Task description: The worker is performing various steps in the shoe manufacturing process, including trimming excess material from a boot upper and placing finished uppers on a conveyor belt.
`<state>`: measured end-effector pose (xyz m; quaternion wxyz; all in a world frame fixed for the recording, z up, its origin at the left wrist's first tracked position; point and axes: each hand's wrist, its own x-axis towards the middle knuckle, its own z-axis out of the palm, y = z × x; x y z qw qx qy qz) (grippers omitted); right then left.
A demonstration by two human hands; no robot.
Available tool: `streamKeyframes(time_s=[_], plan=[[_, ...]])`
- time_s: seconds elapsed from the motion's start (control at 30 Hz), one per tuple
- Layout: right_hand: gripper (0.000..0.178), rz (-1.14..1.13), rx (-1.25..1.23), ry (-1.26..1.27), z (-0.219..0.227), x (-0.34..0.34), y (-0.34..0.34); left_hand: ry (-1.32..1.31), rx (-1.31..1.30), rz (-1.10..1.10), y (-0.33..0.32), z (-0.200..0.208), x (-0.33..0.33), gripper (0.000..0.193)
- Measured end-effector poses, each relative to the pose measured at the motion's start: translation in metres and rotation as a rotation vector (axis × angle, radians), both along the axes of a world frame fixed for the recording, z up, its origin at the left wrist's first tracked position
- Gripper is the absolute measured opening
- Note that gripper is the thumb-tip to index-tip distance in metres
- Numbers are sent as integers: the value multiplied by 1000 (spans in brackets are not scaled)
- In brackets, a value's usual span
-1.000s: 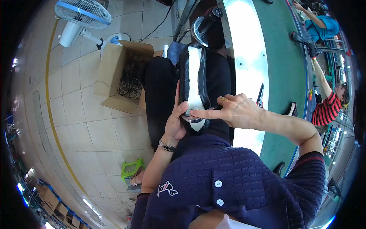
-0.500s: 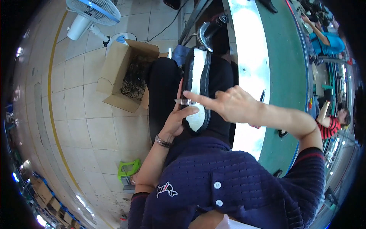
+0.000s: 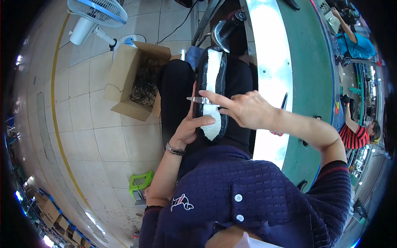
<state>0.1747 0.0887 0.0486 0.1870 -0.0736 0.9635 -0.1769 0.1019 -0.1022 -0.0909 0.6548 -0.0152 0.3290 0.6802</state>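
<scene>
A black shoe upper (image 3: 200,74), sole side up with a long white strip (image 3: 213,68) down its middle, lies lengthwise over my lap. My left hand (image 3: 191,127) grips its near left side, thumb across the white strip and fingers along the edge. Above it, my right hand (image 3: 248,108) is closed around a pointed metal blade (image 3: 199,100). The index finger stretches along the blade, which lies crosswise over the shoe, its tip reaching past the left edge. The handle is hidden in my palm, so I cannot tell whether it is a knife or scissors.
An open cardboard box (image 3: 120,78) with dark tangled strands stands left of my legs, near a white fan (image 3: 97,16). On the right runs a metal ledge (image 3: 271,49) beside a green conveyor belt (image 3: 310,62). A green-framed object (image 3: 140,182) is on the floor. Other people work at far right.
The blade has shifted slightly up and left, showing more of its tip past the shoe's left edge. My left hand keeps its hold.
</scene>
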Motion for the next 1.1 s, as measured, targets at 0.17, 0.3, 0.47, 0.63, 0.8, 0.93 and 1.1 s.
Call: streamKeyframes(time_s=[0.17,0.3,0.47,0.63,0.8,0.93,1.1], plan=[[60,-288,-397,-452,14,8,13,-207,294,202,-18,-11,17,89],[57,-352,-672,-787,14,30,7,-128,193,270,-19,-3,25,70],[58,-199,-426,-507,-3,34,-6,-147,156,196,-18,-1,22,68],[62,-204,-319,-361,-3,56,-24,22,144,305,-4,26,28,69],[59,-74,-174,-348,46,36,-18,362,-6,399,0,24,37,64],[62,202,-126,179,54,20,-38,402,48,535,3,17,48,75],[74,88,160,123,-4,26,-29,356,122,246,-4,15,37,115]])
